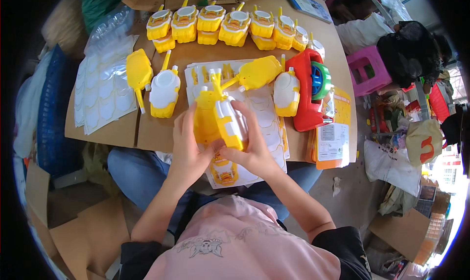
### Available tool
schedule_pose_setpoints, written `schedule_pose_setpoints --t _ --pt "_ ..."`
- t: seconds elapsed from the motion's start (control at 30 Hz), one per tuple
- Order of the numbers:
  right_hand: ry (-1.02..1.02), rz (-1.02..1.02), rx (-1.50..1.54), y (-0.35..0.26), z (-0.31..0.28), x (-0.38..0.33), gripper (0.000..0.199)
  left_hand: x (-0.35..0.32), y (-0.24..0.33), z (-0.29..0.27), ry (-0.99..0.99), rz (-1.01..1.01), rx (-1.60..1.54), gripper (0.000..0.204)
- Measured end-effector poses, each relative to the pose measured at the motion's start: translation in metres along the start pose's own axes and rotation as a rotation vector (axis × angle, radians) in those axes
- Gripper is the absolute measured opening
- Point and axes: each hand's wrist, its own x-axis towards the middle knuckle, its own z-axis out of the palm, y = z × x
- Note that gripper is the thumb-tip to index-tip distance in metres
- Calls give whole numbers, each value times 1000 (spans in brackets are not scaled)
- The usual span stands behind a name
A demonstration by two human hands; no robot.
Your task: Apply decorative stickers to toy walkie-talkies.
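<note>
Yellow-and-white plastic toy (pixel 229 127) (white face (pixel 238 117) turned right), antenna (pixel 217 83) up, left fingers (pixel 188 121) and right fingers (pixel 250 119) pinching its sides

Bare cardboard (pixel 155 134) gives room beside the left fingers (pixel 187 126), while 1 red dispenser (pixel 302 91) obstructs rightward.

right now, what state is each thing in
left hand: gripping
right hand: gripping
yellow-and-white toy: held in both hands, one or two pieces unclear
yellow toy at left: yellow side up
white-faced toy beside it: face up, no label showing
back toys: partly stacked, faces labelled
red tape dispenser: green wheel fitted
white sheets: flat, overlapping
</note>
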Motion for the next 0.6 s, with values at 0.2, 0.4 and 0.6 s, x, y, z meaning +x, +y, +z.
schedule_pose_setpoints --t 0.2,0.4,0.6 --pt "10 -134 -399 -7 -6 -8 83 -7 9 -15 22 117 632 76" --pt "2 -157 -861 -10 -33 -14 76 0 -20 -24 174 257 506 60" --pt "32 -224 -944 -4 -56 3 69 -1 -3 -78 234 -441 -363 32"
